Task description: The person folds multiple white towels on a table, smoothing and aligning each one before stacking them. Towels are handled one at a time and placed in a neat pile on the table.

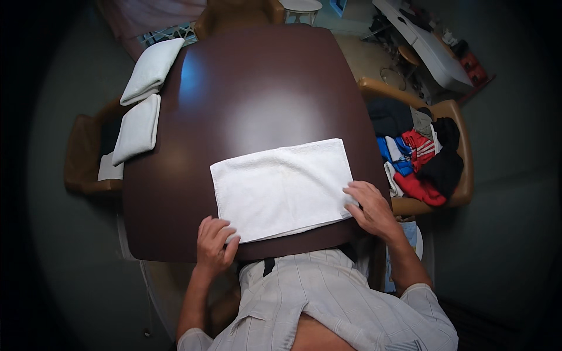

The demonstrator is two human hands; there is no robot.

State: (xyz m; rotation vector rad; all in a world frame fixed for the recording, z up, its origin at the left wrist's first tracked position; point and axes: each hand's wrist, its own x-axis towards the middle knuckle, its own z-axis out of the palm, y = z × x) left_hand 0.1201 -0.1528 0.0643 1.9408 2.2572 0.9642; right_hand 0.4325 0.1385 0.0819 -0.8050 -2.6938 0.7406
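Observation:
A white towel (281, 193) lies folded into a rectangle near the front edge of the dark brown table (263, 70), with soft wrinkles on its right half. My left hand (215, 244) is at its near left corner, fingers slightly bent and thumb apart. At the right edge, my right hand (370, 209) has its fingertips over the towel's border, with a gap between fingers and thumb. Both hands look open. Whether the left fingertips press on the cloth is hard to make out.
Two folded white towels, one farther (151, 70) and one nearer (137, 130), overhang the table's left edge. On the right, a tan armchair (465, 169) holds a heap of clothes (421, 158). Another tan chair (82, 152) stands at left. A white desk (427, 47) is at far right.

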